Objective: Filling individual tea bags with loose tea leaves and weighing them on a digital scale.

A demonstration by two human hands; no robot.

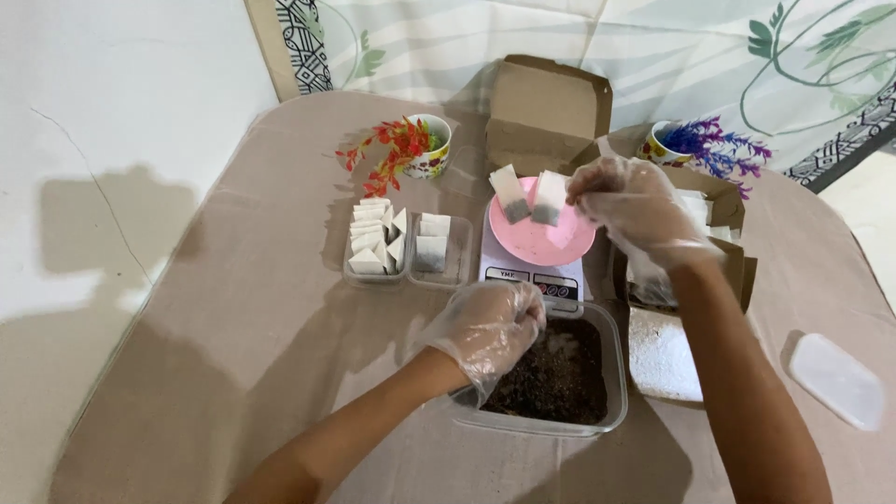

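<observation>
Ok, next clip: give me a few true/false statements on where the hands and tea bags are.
1. The right hand is over the pink dish on the scale. True.
2. Both hands are bare. False: both wear clear plastic gloves.
3. The left hand is at the clear tub of dark loose material. True.
4. The pink dish is empty. False: two tea bags lie in it.
5. The cardboard box behind the scale is closed. False: its lid stands open.
</observation>
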